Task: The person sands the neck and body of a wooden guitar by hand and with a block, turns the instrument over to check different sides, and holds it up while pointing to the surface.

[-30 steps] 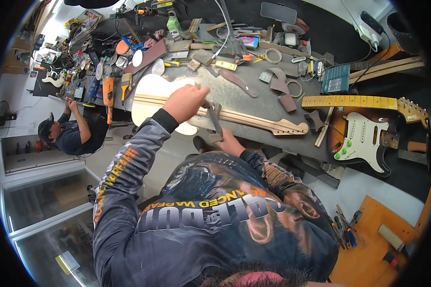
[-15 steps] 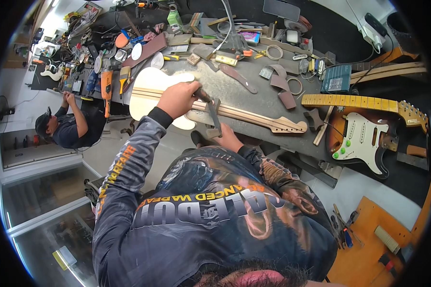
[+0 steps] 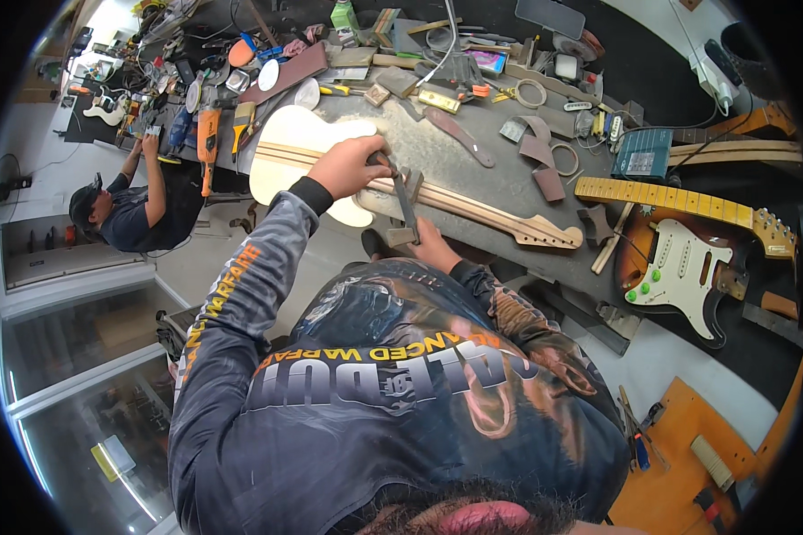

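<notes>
Unfinished guitar (image 3: 330,156): pale wooden body and long bare neck, lying flat across the near edge of the counter (image 3: 473,174).

Left hand (image 3: 348,168): resting on the guitar where body meets neck, grip closed over the top end of a metal file (image 3: 404,201).

Right hand (image 3: 430,248): just below the guitar neck at the counter edge, grip closed around the lower end of the file, at a wooden handle.

File: crosses the guitar neck, tilted, between both hands.

Around the guitar: sanding strips (image 3: 544,160) just beyond the neck; a finished sunburst guitar (image 3: 678,259) to its right; an orange power tool (image 3: 208,143) to its left; a second person (image 3: 125,214) further left, bent over the counter.
</notes>
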Tool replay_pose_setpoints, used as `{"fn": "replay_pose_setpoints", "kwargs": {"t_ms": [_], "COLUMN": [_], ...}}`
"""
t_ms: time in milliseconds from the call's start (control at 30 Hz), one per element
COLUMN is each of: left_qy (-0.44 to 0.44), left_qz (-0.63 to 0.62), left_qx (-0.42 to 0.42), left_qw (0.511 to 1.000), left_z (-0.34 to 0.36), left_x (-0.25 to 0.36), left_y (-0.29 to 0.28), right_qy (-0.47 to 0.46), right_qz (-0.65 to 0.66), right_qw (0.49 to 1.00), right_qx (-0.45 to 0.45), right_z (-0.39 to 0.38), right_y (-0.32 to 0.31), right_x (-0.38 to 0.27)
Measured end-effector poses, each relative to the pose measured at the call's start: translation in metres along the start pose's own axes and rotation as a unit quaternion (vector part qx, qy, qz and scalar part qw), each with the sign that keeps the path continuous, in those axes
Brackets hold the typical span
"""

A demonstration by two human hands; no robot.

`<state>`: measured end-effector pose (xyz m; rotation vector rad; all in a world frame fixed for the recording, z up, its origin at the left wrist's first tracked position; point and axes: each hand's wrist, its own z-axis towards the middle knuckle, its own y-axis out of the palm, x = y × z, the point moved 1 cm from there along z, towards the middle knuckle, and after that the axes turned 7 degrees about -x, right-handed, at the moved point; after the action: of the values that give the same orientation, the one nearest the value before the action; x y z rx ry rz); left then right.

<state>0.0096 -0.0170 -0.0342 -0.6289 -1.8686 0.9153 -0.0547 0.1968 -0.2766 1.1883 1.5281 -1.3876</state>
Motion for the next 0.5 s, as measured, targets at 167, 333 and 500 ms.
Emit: {"fn": "replay_pose_setpoints", "kwargs": {"t_ms": [167,333,500], "left_qy": [-0.078,-0.058,-0.047], "left_qz": [-0.084,-0.007,-0.016], "left_qx": [0.023,0.043,0.077], "left_qw": [0.993,0.997,0.996], "left_z": [0.014,0.007,-0.011], "left_x": [-0.012,0.000,0.007], "left_y": [-0.004,-0.003,-0.006], "right_qy": [-0.069,-0.018,-0.048], "right_qz": [0.010,-0.005,0.026], "right_qw": [0.997,1.000,0.998], "right_qx": [0.032,0.025,0.026], "right_z": [-0.002,-0.011,-0.017], "right_y": [0.000,0.003,-0.003], "right_x": [0.000,0.007,-0.004]}}
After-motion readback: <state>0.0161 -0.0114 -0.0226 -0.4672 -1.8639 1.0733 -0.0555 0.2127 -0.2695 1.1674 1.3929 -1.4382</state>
